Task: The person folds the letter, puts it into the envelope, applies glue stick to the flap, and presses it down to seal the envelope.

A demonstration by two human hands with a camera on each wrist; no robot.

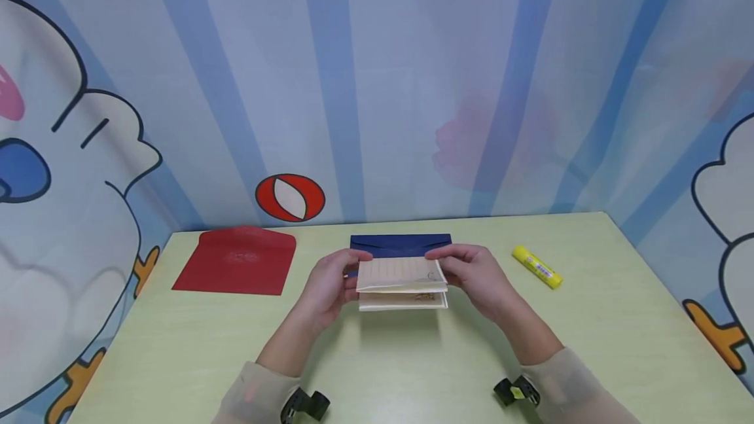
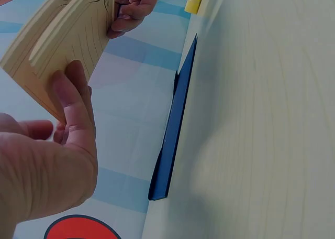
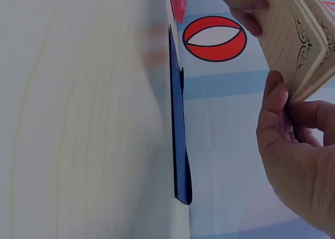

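Cream lined letter paper, folded into layers with scrollwork printed at its corners, is held up above the table. My left hand pinches its left edge, and in the left wrist view the fingertips press on the lined face. The opposite edge is gripped by my right hand, thumb and fingers on either side of the paper. Behind the paper, a dark blue envelope lies flat, partly hidden in the head view; the left wrist view shows its flap slightly raised.
A red envelope lies at the back left of the table. At the right is a yellow glue stick. A printed cartoon curtain hangs right behind the table's far edge.
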